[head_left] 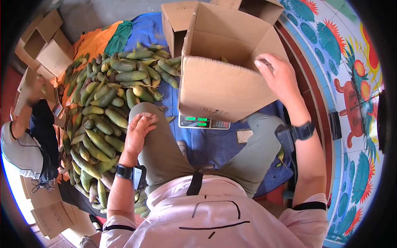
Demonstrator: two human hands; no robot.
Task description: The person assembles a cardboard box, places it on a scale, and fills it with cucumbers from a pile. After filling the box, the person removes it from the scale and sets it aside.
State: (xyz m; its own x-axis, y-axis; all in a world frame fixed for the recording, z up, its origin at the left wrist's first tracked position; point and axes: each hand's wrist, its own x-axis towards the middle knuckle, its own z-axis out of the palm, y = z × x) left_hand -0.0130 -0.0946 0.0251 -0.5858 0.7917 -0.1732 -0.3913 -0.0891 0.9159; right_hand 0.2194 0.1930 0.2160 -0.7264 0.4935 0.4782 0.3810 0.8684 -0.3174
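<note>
My left hand [140, 127] rests loosely at my left knee, its fingers slightly bent and nothing in them, beside a big heap of long green radishes [100, 142]. At the right edge of an open cardboard box [225, 89] is my right hand [279, 75]. Its thumb and fingers are apart and overlap the box's opening, with no object showing between them. Under the box sits a digital scale [204, 122] with lit green digits. A small bit of green shows inside the box; the front wall hides most of its floor.
Another person [29, 132] is at the heap's left side. More cardboard boxes [51, 53] stand at the far left, and others behind mine. Blue sheeting [198, 151] covers the floor. A painted wall [351, 95] runs along the right.
</note>
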